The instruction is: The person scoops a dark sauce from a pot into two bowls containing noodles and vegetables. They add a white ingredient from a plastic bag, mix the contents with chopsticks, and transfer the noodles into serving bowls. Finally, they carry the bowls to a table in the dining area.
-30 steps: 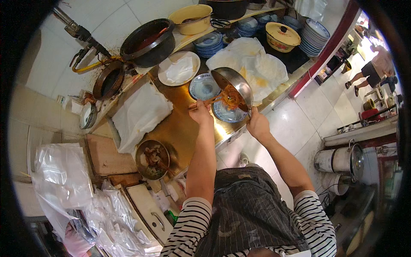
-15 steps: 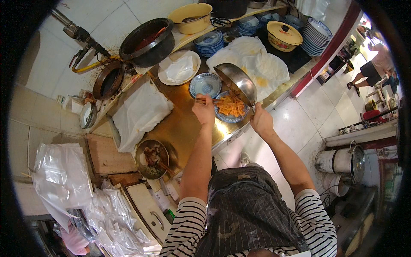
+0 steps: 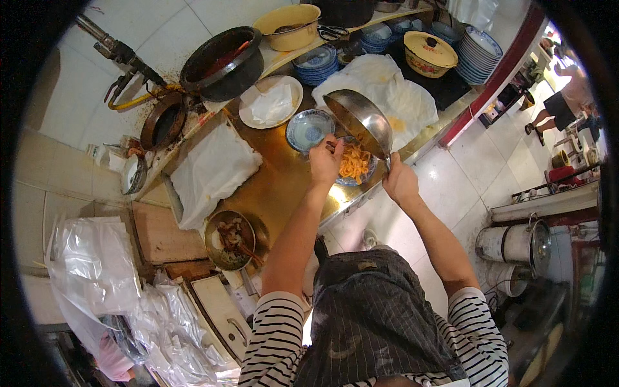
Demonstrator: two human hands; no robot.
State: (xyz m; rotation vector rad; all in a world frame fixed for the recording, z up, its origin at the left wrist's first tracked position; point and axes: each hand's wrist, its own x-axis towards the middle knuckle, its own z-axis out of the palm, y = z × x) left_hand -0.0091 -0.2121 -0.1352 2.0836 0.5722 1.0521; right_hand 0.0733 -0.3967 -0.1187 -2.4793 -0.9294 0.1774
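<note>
My right hand (image 3: 402,181) is closed around the handle of a tilted metal pan (image 3: 369,117), whose bowl hangs above the far side of a blue-patterned plate (image 3: 369,175). Orange strips of food (image 3: 354,162) lie heaped on that plate below the pan's rim. In my left hand (image 3: 325,162), at the plate's left edge, the fingers are pinched around brown chopsticks (image 3: 331,147), mostly hidden by the hand. Just beyond my left hand sits a blue-and-white bowl (image 3: 309,131) that looks empty.
A white plate with paper (image 3: 293,97), stacked blue dishes (image 3: 314,74) and a white cloth (image 3: 380,80) lie along the counter's back. A lidded yellow pot (image 3: 431,55) stands far right, a black basin (image 3: 222,64) far left. Near left is a metal bowl with food scraps (image 3: 229,238).
My left hand has moved right with the chopsticks, closer to the pan and over the plate's left edge. The right hand and pan have shifted slightly right.
</note>
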